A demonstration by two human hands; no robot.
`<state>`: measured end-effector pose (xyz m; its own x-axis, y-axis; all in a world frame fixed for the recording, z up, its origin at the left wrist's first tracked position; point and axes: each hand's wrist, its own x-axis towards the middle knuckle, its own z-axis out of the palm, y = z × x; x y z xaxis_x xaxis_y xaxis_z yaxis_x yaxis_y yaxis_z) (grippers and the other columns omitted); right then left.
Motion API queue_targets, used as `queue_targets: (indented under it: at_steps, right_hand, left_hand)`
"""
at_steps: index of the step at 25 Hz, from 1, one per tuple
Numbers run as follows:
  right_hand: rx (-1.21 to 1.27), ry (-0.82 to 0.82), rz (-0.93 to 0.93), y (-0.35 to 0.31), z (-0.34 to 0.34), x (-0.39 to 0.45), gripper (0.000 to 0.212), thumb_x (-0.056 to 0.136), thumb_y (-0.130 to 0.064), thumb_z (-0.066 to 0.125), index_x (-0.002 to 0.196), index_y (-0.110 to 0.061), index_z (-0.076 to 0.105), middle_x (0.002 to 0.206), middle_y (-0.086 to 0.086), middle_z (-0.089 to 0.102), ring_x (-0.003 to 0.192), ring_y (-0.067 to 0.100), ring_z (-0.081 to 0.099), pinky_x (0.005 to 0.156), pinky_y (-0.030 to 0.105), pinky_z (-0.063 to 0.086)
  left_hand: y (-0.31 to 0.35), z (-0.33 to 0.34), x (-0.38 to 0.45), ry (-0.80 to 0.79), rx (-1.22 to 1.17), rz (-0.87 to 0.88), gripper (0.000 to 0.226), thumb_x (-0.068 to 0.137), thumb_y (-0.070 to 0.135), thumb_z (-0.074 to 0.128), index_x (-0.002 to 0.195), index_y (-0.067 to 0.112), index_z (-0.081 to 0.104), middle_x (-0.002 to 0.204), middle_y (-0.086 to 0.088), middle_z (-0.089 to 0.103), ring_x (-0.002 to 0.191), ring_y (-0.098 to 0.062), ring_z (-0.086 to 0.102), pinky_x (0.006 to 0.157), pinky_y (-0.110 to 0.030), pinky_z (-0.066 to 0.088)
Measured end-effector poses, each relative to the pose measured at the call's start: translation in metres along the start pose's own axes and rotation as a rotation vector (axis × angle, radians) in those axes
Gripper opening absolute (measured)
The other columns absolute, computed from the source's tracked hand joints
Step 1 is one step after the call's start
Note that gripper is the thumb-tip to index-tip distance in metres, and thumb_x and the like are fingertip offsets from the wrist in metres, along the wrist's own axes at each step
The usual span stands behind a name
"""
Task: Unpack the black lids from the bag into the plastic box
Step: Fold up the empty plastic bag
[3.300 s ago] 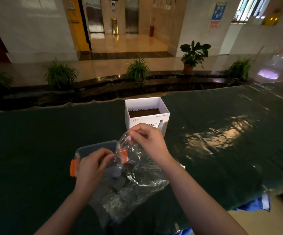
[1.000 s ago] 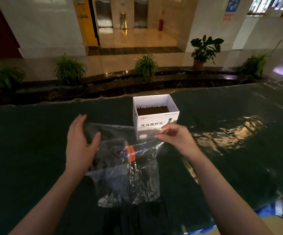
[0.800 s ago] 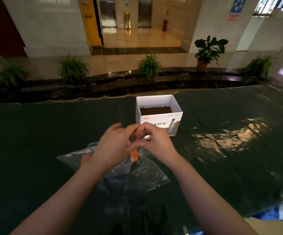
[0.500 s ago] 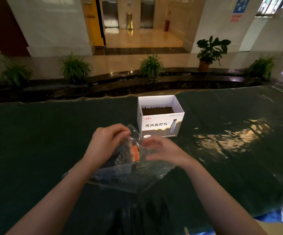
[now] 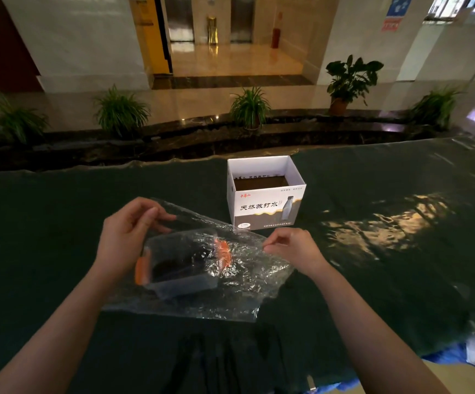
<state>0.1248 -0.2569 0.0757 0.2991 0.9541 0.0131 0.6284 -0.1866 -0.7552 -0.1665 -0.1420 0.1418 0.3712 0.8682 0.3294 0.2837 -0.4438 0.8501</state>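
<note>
Hands are both working the clear plastic bag (image 5: pixel 230 280), now spread wide rather than bunched. Left hand (image 5: pixel 122 237) is pinching the bag's far-left edge between thumb and curled fingers, lifting that edge off the desk (image 5: pixel 46 223). Right hand (image 5: pixel 296 248) is pinching the right edge with thumb and fingertips, other fingers curled in.

Change noted: half a second back the two hands were sitting close together over a crumpled bag; they are now pulling apart, and the film is stretching into a flattish sheet draping over the plastic box (image 5: pixel 179 268). A second back the bag was being held up in the air; it is now lying low over the box and the desk.

Plastic box is sitting under or inside the film, between the hands, its orange clips (image 5: pixel 141 268) showing at both ends. Dark shapes are showing within it, likely the black lids (image 5: pixel 182 263), but the glare and dim light are making it hard to tell whether they are resting in the box or still inside the bag above it.

White carton (image 5: pixel 264 200) is standing just beyond the bag, open on top, untouched.

Judgement: the spreading looks like an attempt to find or open the bag's mouth, or to shake its contents down. Transfer is not confirmed as finished; the bag is still covering the box.
</note>
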Motion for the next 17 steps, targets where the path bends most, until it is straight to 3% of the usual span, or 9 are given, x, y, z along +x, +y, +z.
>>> queue_targets:
  at_steps: [4, 8, 10, 11, 13, 14, 16, 17]
  right_hand:
    - [0.049, -0.204, -0.119, -0.036, 0.002, 0.007, 0.045, 0.073, -0.023, 0.082, 0.113, -0.026, 0.065, 0.104, -0.016, 0.066, 0.096, 0.0, 0.064, 0.09, 0.02, 0.051]
    - [0.036, -0.217, -0.283, -0.061, 0.019, 0.018, 0.018, 0.08, -0.019, 0.076, 0.099, -0.021, 0.075, 0.088, -0.02, 0.07, 0.085, -0.006, 0.066, 0.078, 0.009, 0.049]
    - [0.121, -0.163, -0.25, -0.06, 0.012, 0.019, 0.011, 0.082, -0.016, 0.073, 0.093, -0.019, 0.077, 0.086, -0.014, 0.073, 0.083, -0.001, 0.068, 0.079, 0.014, 0.052]
    - [0.22, -0.143, -0.209, -0.055, 0.003, 0.018, 0.01, 0.083, -0.014, 0.072, 0.09, -0.018, 0.077, 0.086, -0.009, 0.075, 0.083, 0.004, 0.07, 0.081, 0.019, 0.054]
    - [0.472, -0.108, -0.143, -0.044, -0.017, 0.014, 0.011, 0.084, -0.007, 0.069, 0.088, -0.016, 0.076, 0.085, 0.0, 0.076, 0.083, 0.015, 0.072, 0.081, 0.026, 0.057]
    - [0.606, -0.094, -0.113, -0.04, -0.027, 0.013, 0.012, 0.083, -0.005, 0.068, 0.088, -0.014, 0.075, 0.083, 0.002, 0.076, 0.08, 0.018, 0.073, 0.078, 0.027, 0.058]
    - [0.815, -0.074, -0.066, -0.031, -0.038, 0.014, 0.011, 0.077, -0.012, 0.071, 0.087, -0.012, 0.074, 0.08, 0.006, 0.076, 0.073, 0.021, 0.074, 0.068, 0.027, 0.06]
    - [0.884, -0.063, -0.047, -0.028, -0.041, 0.016, 0.016, 0.071, -0.017, 0.073, 0.086, -0.011, 0.074, 0.079, 0.006, 0.076, 0.071, 0.022, 0.073, 0.065, 0.028, 0.06]
  left_hand:
    - [0.015, 0.016, -0.001, -0.156, 0.077, 0.1, 0.015, 0.094, 0.012, 0.051, 0.09, 0.02, 0.063, 0.091, 0.012, 0.072, 0.077, -0.008, 0.07, 0.075, -0.027, 0.056]
    - [0.034, 0.027, 0.003, -0.261, 0.157, 0.256, 0.014, 0.091, 0.025, 0.055, 0.102, 0.028, 0.063, 0.1, 0.023, 0.068, 0.093, 0.001, 0.066, 0.086, -0.031, 0.054]
    - [0.032, 0.017, 0.005, -0.14, 0.239, 0.298, 0.038, 0.084, 0.034, 0.06, 0.121, 0.034, 0.053, 0.118, 0.031, 0.059, 0.115, 0.003, 0.055, 0.103, -0.041, 0.044]
    - [0.025, 0.009, 0.004, -0.023, 0.278, 0.269, 0.052, 0.081, 0.031, 0.064, 0.13, 0.033, 0.047, 0.129, 0.028, 0.051, 0.126, -0.002, 0.047, 0.11, -0.046, 0.035]
    - [0.001, -0.008, -0.004, 0.207, 0.216, 0.094, 0.07, 0.081, 0.026, 0.068, 0.143, 0.029, 0.034, 0.144, 0.014, 0.037, 0.136, -0.007, 0.031, 0.115, -0.044, 0.025]
    - [-0.013, -0.013, -0.008, 0.229, 0.105, -0.021, 0.073, 0.083, 0.035, 0.066, 0.146, 0.027, 0.029, 0.148, 0.01, 0.034, 0.137, -0.008, 0.03, 0.115, -0.043, 0.026]
    - [-0.031, -0.012, -0.016, 0.002, -0.215, -0.246, 0.089, 0.075, 0.067, 0.061, 0.146, 0.026, 0.027, 0.145, 0.002, 0.045, 0.131, -0.014, 0.045, 0.112, -0.047, 0.032]
    - [-0.035, -0.005, -0.021, -0.16, -0.334, -0.333, 0.092, 0.071, 0.072, 0.062, 0.145, 0.025, 0.032, 0.137, 0.001, 0.056, 0.123, -0.016, 0.055, 0.109, -0.049, 0.037]
